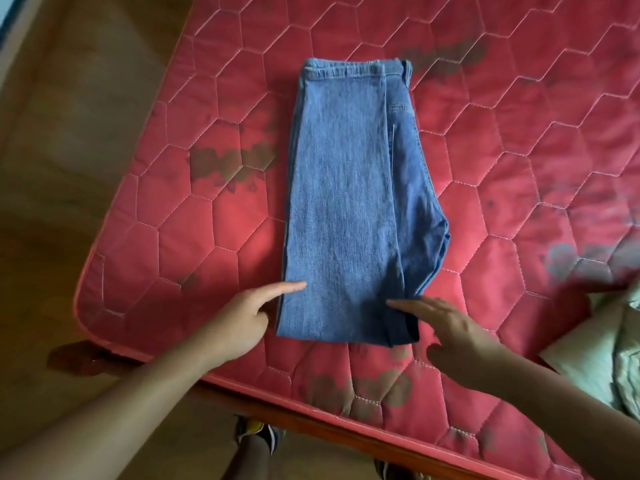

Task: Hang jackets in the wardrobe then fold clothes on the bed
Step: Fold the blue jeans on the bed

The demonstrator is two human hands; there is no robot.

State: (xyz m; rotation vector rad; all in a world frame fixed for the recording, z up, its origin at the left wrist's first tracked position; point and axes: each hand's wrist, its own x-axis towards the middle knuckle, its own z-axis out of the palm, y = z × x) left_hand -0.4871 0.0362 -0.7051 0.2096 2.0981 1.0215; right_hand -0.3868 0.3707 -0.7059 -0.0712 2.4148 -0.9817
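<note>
Jeans (346, 202): folded into a long strip on the mattress (207, 237), near end close to me for the next fold
Left hand (242, 323): forefinger straight, touching the left edge to keep it lined up
Right hand (446, 327): fingers flat, holding the layers down
Further right: pale green cloth (606, 348)

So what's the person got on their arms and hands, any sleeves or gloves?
No sleeves show: both forearms are bare up to the picture's edge. The left hand and right hand wear no gloves, and no ring, watch or bracelet shows, though the picture is slightly blurred.
</note>
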